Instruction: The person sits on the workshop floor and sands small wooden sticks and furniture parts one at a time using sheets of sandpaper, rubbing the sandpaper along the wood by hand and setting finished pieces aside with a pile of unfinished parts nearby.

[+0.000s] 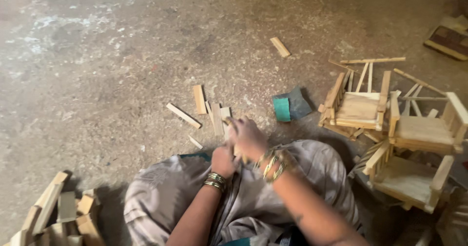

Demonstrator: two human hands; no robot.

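A small pale wooden piece (237, 152) is sitting between the 2 hands, just above the person's lap, mostly hidden and blurred so its shape is hard to tell. The right hand (247, 135) is curling loosely over it with the fingers bent down, gripping its upper end. The left hand (223, 160) is closing into a fist right beside it; whether it is holding the same piece I cannot tell. Both wrists are wearing gold bangles (271, 165).

Just beyond the hands, short flat wood strips (214, 118) are lying scattered on the floor, some touching, with 1 more strip (280, 46) lying well apart farther off. A folded sheet of sandpaper (290, 105), green on 1 face and dark grey on the other, is resting near the strips. To the right, 3 small unpainted wooden chairs (425, 134) are crowding together among loose thin sticks. At lower left a pile of wood blocks (58, 212) is leaning together.

Everything is lying on a rough grey-brown concrete floor (107, 60), dusty and blotched with paler patches
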